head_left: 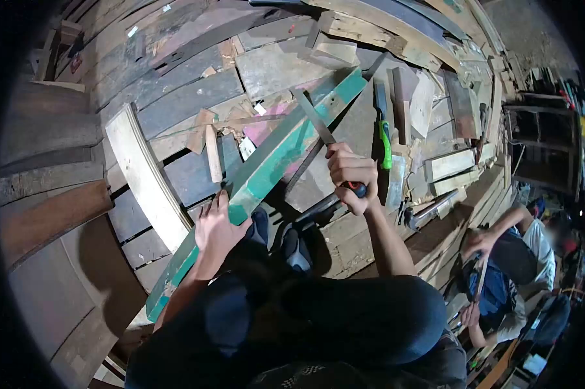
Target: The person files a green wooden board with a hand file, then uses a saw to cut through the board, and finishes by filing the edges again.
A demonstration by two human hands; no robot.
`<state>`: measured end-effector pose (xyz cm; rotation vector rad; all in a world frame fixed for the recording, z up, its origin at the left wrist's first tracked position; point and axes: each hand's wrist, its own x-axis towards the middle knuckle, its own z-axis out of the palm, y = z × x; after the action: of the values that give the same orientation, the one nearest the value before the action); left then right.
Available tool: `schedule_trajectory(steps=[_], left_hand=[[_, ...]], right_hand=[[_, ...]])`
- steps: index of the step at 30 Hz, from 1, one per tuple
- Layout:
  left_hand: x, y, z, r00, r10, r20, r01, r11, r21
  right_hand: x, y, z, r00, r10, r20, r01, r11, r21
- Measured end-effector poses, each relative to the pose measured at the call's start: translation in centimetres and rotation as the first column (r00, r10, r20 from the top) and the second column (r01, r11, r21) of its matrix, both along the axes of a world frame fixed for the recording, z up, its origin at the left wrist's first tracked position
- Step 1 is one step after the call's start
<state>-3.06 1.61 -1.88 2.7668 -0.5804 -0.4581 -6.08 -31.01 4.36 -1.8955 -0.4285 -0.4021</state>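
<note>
A handsaw (318,123) is clamped by its red handle in the right hand (352,176), its blade laid across a green-painted plank (273,162). The plank is pinned flat under the spread left hand (216,223), fingers open on its near end, and lies diagonally over the scrap-wood floor (175,104). A cut appears to be under way; steady strokes and firm downward pressure seem called for next. A green-handled tool (385,139) and a hammer (428,211) are left beside the right hand; another person (513,253) is crouched at right.
</note>
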Motion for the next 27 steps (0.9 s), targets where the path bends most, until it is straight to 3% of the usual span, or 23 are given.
schedule_trajectory(steps=[6, 9, 10, 14, 17, 18, 19, 23, 25, 27], left_hand=[[-0.5, 0.1, -0.1, 0.998, -0.049, 0.026, 0.046, 0.994, 0.094], [-0.4, -0.2, 0.1, 0.999, -0.037, -0.006, 0.037, 0.997, 0.073], [-0.4, -0.4, 0.0, 0.997, -0.006, 0.075, 0.006, 1.000, 0.003], [-0.8, -0.1, -0.7, 0.976, -0.050, 0.214, 0.053, 0.999, -0.006], [-0.8, 0.0, -0.5, 0.994, -0.050, 0.101, 0.048, 0.999, 0.024], [-0.7, -0.2, -0.3, 1.000, -0.008, -0.009, 0.009, 0.998, 0.054], [-0.7, -0.3, -0.4, 1.000, -0.026, -0.003, 0.026, 0.999, 0.043], [-0.8, 0.1, -0.7, 0.998, -0.036, 0.061, 0.034, 0.999, 0.026], [-0.5, 0.0, -0.2, 0.970, -0.080, 0.228, 0.088, 0.996, -0.026], [-0.5, 0.2, -0.5, 0.983, -0.057, 0.174, 0.063, 0.998, -0.031]], right_hand=[[-0.3, 0.6, 4.5, 0.999, 0.025, -0.022, -0.023, 0.994, 0.105], [0.5, -1.0, -0.5, 0.998, 0.032, -0.046, -0.032, 0.999, 0.012], [0.6, -0.8, -0.7, 0.998, 0.006, -0.058, -0.006, 1.000, 0.006], [0.9, 0.3, 2.5, 0.999, -0.023, 0.030, 0.021, 0.998, 0.064], [0.1, -0.8, 2.6, 1.000, 0.023, 0.006, -0.024, 0.995, 0.096], [0.2, -1.2, 1.1, 1.000, 0.003, -0.024, -0.003, 1.000, 0.024], [0.4, -1.5, -0.1, 0.999, 0.014, -0.030, -0.015, 0.999, -0.036], [0.9, -0.1, 2.7, 1.000, -0.015, 0.024, 0.016, 0.999, -0.030], [0.1, 0.0, 4.9, 1.000, 0.020, -0.013, -0.019, 0.996, 0.089], [-0.5, -0.7, 3.9, 0.998, 0.023, -0.052, -0.019, 0.997, 0.073]])
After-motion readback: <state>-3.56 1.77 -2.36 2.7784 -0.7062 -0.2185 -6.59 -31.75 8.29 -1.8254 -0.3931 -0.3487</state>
